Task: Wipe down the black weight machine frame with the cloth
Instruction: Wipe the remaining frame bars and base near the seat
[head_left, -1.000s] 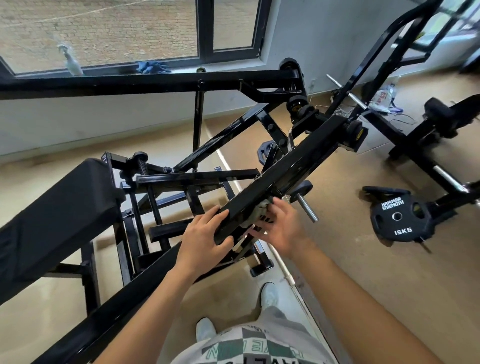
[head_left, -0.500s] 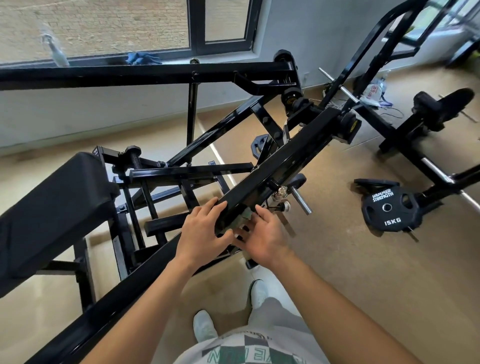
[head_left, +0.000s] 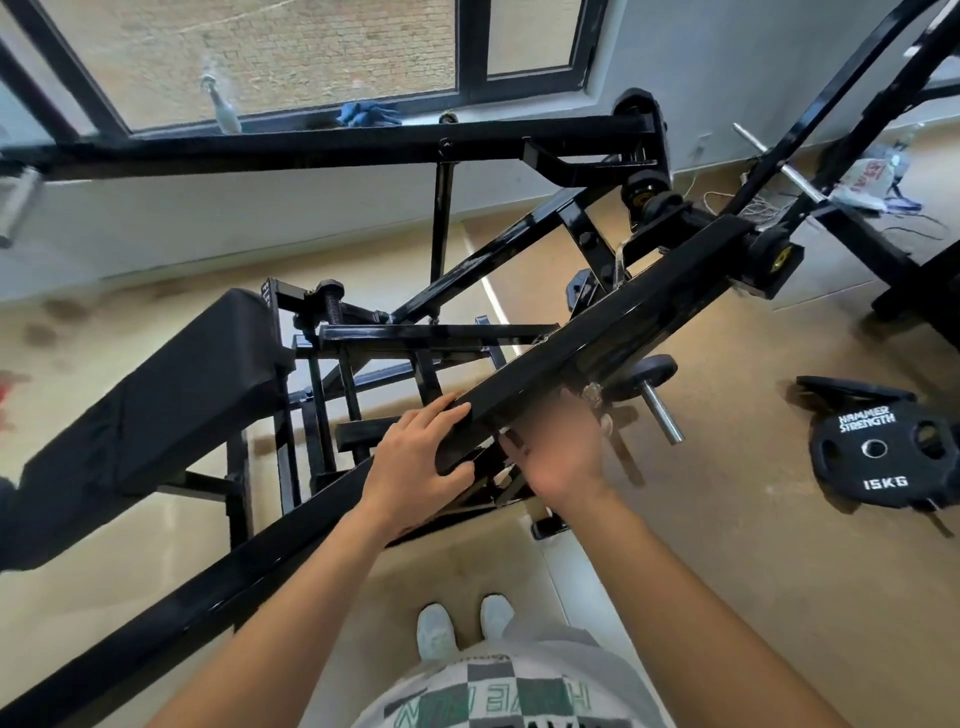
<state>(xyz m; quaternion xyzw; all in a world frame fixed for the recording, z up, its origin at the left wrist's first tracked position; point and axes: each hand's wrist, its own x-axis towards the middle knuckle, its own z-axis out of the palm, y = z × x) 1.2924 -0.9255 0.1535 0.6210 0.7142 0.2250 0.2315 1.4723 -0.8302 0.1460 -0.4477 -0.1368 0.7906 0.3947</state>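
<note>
Beam (head_left: 623, 322) still gripped by left hand (head_left: 415, 460), fingers (head_left: 447, 413) curled; right hand (head_left: 563, 452) blurred, fingers unclear.

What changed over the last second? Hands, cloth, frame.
The right hand rubbed along the side of the slanted black beam: down toward the left hand, then back up toward the steel peg. It is motion-blurred now, and the cloth it pressed there no longer shows. Unchanged: left hand holds the beam at the same spot; weight plate on the floor.
</note>
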